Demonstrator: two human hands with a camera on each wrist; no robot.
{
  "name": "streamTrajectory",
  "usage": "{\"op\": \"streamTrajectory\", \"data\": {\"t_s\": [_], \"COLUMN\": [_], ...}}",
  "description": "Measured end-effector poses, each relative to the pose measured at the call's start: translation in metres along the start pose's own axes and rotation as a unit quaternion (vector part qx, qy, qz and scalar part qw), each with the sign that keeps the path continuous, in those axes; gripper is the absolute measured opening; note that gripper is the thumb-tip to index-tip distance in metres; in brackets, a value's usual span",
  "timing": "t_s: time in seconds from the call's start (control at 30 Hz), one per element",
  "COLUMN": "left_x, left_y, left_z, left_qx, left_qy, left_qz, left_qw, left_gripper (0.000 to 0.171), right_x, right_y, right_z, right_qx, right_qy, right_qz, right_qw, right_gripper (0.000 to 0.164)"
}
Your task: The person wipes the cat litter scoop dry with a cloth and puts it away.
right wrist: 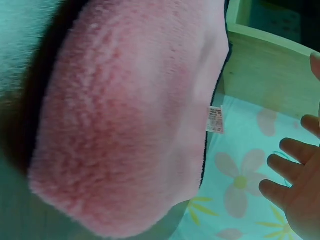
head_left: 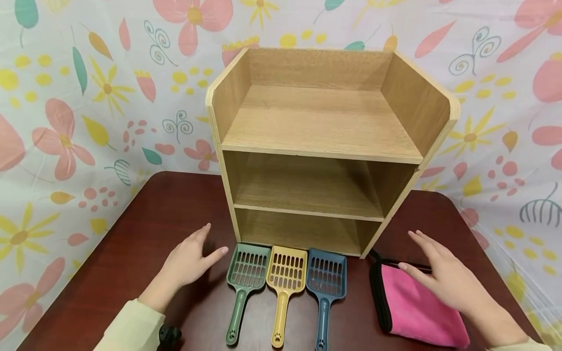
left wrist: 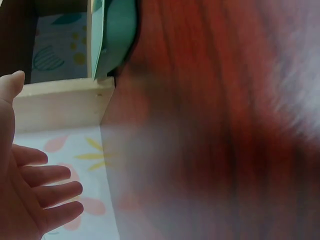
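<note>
Three slotted litter scoops lie side by side on the table, heads toward the shelf: a green scoop (head_left: pixel 239 297), a yellow scoop (head_left: pixel 282 302) and a blue scoop (head_left: pixel 324 304). My left hand (head_left: pixel 186 258) hovers left of the green scoop, fingers spread and holding nothing. Over the right edge of a folded pink cloth (head_left: pixel 417 307) with black trim is my right hand (head_left: pixel 452 278), its fingers extended. Whether it touches the cloth I cannot tell. In the right wrist view the cloth (right wrist: pixel 125 115) looks fluffy and carries a small white tag (right wrist: pixel 215 120).
A wooden shelf unit (head_left: pixel 322 122) with an open top tray and two compartments below stands at the back of the dark red table (head_left: pixel 184 209). Behind it hangs a flower-patterned sheet (head_left: pixel 110 73). A small black object (head_left: pixel 169 336) is by the left sleeve.
</note>
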State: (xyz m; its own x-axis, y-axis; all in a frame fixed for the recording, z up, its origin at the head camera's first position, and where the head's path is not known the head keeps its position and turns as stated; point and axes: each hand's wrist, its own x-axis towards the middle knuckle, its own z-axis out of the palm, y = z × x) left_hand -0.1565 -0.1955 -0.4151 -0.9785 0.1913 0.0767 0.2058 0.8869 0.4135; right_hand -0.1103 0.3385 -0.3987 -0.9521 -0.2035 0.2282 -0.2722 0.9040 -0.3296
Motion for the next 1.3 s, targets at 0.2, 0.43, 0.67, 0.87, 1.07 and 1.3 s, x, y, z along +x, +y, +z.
{"op": "streamTrajectory", "data": {"t_s": [0.2,0.43,0.67,0.87,1.07,1.3], "left_x": [-0.008,-0.018,-0.028,-0.036,-0.042,-0.047], "left_y": [0.006,0.014,0.024,0.031,0.041,0.053], "left_z": [0.002,0.007,0.012,0.016,0.020,0.024], "left_qx": [-0.013,-0.030,-0.070,-0.101,-0.115,-0.130], "left_qy": [-0.018,-0.017,-0.019,-0.025,-0.025,-0.024], "left_qz": [-0.022,-0.035,-0.043,-0.066,-0.085,-0.090], "left_qw": [0.9995,0.9988,0.9965,0.9923,0.9894,0.9872], "left_gripper": [0.090,0.086,0.084,0.076,0.071,0.036], "right_x": [-0.006,-0.013,-0.014,-0.016,-0.014,-0.013], "right_y": [0.002,0.013,0.028,0.039,0.043,0.044], "right_z": [0.003,0.006,0.012,0.014,0.011,0.009], "right_qx": [-0.003,0.001,0.008,0.006,-0.012,0.001], "right_qy": [-0.007,-0.006,-0.007,-0.038,-0.076,-0.097], "right_qz": [0.000,0.020,0.031,0.081,0.125,0.163], "right_qw": [1.000,1.000,0.999,0.996,0.989,0.982], "right_gripper": [0.078,0.078,0.076,0.079,0.078,0.076]}}
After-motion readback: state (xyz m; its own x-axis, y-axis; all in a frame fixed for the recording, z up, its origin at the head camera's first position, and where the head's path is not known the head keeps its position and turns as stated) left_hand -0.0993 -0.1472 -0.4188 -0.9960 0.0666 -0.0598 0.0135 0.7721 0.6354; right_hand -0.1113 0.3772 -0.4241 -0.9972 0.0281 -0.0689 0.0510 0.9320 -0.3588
